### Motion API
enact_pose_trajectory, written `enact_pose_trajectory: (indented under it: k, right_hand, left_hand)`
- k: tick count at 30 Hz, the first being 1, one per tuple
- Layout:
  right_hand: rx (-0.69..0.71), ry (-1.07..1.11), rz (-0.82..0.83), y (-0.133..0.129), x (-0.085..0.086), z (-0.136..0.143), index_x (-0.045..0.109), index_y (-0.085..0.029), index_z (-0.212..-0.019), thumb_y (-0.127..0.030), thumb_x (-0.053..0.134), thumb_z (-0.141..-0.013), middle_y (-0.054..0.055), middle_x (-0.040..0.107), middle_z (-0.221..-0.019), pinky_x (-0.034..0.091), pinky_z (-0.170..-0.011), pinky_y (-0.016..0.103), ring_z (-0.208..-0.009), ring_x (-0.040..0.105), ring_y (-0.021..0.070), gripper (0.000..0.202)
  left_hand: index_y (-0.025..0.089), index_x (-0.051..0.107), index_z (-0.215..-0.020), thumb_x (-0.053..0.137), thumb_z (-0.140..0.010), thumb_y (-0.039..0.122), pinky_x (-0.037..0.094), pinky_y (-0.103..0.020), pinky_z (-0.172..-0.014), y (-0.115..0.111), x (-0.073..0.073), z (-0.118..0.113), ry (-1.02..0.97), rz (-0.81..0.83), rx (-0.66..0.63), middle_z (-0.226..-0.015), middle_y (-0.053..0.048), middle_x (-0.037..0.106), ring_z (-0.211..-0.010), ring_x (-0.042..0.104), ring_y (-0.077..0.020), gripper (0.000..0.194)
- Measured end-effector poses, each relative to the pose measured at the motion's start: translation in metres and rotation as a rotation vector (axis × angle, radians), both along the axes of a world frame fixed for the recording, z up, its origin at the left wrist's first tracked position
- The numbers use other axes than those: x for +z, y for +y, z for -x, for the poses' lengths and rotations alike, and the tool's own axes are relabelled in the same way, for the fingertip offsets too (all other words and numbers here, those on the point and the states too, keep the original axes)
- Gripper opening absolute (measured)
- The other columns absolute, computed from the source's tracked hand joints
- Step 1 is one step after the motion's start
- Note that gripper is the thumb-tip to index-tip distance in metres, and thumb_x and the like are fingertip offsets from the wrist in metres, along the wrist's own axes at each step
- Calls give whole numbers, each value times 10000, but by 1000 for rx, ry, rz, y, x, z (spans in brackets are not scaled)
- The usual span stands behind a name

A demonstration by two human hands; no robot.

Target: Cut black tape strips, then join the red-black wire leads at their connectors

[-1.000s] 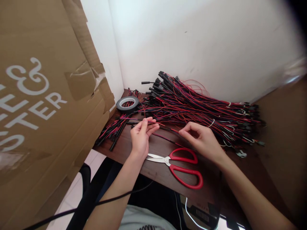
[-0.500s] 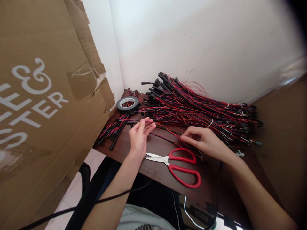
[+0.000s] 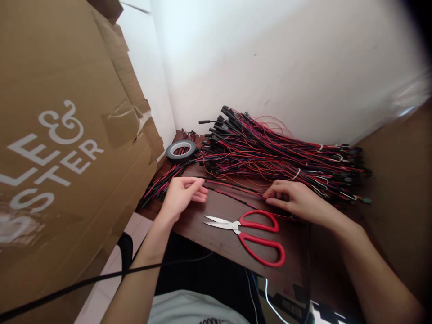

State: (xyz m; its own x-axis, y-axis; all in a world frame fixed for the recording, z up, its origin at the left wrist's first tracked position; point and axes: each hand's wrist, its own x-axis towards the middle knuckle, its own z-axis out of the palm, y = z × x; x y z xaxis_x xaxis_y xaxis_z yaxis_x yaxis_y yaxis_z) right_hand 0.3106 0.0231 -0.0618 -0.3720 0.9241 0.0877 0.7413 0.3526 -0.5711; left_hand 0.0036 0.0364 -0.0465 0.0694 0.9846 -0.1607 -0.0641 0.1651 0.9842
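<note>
A thin red-and-black wire cable (image 3: 232,186) stretches between my hands above the brown table. My left hand (image 3: 184,192) pinches its left end between thumb and forefinger, the other fingers loosely bent. Farther right, my right hand (image 3: 292,198) grips the cable with thumb and fingertips. A second wire cable (image 3: 232,196) runs just below it, its left end close to my left fingers. Red-handled scissors (image 3: 236,226) lie on the table nearer to me, blades slightly apart and pointing left. Behind my hands spreads a large pile of wire cables (image 3: 256,148) with black connectors.
A roll of black tape (image 3: 181,150) lies at the back left, beside a smaller heap of cables (image 3: 158,185). The large cardboard box (image 3: 111,90) stands along the left. A white wall (image 3: 270,67) closes the back, and brown cardboard (image 3: 401,180) stands at the right.
My left hand has moved left and slightly toward me, and the cable between my hands now spans a longer stretch. My right hand has shifted slightly right. The scissors stay in place.
</note>
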Motion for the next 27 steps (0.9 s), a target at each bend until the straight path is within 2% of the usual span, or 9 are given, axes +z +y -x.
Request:
enact_pose_trajectory:
  k: [3,5,7,10,13,16,22,27]
  right_hand:
    - [24,12,33,1,0,-2,755,-221,-816,-392,627,-836,43,682,-774,498,-601,299,-633,626,166,215]
    - [31,36,68,2,0,-4,759,-223,-848,-409,651,-825,43,694,-776,510,-616,305,-648,634,173,217]
    - [28,59,94,1,0,-7,760,-223,-874,-432,694,-791,39,697,-773,516,-620,308,-662,636,180,234]
    - [5,66,122,0,0,-13,747,-214,-918,-411,754,-727,30,679,-773,515,-621,304,-679,623,180,274]
    - [-23,73,203,-1,-1,-19,709,-200,-1012,-356,766,-699,20,659,-797,516,-633,293,-707,618,173,354]
    - [-56,89,276,-2,-2,-26,673,-187,-1049,-337,758,-688,7,650,-783,507,-615,277,-695,616,162,400]
    - [-81,75,348,-1,0,-32,662,-177,-837,-429,724,-708,7,638,-652,451,-527,258,-577,572,146,290]
    - [-84,11,357,-2,5,-30,662,-181,-767,-536,628,-771,28,652,-670,426,-550,261,-608,572,158,357]
  left_hand:
    - [122,765,-863,734,-749,317,526,-290,-529,4,7,28,278,-226,97,-703,-92,726,-523,629,-166,228]
    - [162,778,-876,695,-767,284,523,-313,-613,9,7,44,578,-411,152,-772,-80,735,-579,620,-171,184]
    - [192,779,-909,651,-777,224,523,-361,-745,16,4,55,836,-561,70,-884,-77,728,-710,624,-201,187]
    - [210,743,-1056,568,-830,182,478,-434,-934,28,-6,65,1042,-687,-35,-1066,-89,681,-972,585,-253,287]
    - [208,684,-1184,538,-876,203,440,-448,-1001,38,-14,68,1118,-737,-95,-1133,-103,617,-1074,534,-262,341]
    - [211,691,-1174,530,-909,262,457,-437,-958,42,-19,68,1187,-754,-138,-1065,-100,591,-1018,524,-257,314]
    - [224,739,-1040,537,-919,285,464,-426,-912,44,-23,68,1246,-797,-144,-1044,-87,614,-968,519,-253,244]
    - [204,737,-990,551,-926,274,476,-398,-868,45,-27,69,1178,-853,-97,-989,-72,633,-930,540,-231,208]
